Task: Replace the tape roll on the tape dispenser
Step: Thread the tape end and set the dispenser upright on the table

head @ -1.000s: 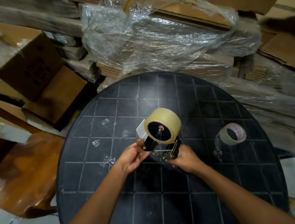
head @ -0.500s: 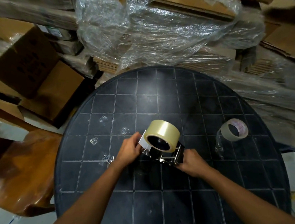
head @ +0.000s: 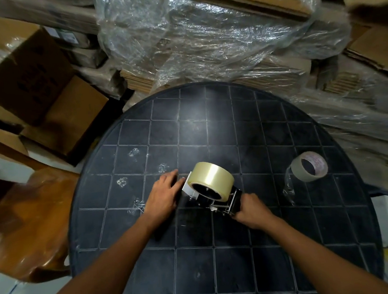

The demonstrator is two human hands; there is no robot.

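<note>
A black metal tape dispenser lies on the dark gridded round table, with a full clear tape roll mounted on its hub. My left hand rests against the dispenser's left end by the white plate, fingers flat and close together. My right hand grips the dispenser's right end at the roller. A thinner, nearly used tape roll lies on the table to the right, with a loose clear strip trailing from it.
Small scraps of clear tape stick to the table at the left. Cardboard boxes and plastic-wrapped flat cartons crowd the back and left. A brown wrapped chair stands at the left table edge.
The dispenser with the full roll has come down from a raised, tilted position to rest on the table. My left hand has shifted up to its left end.
</note>
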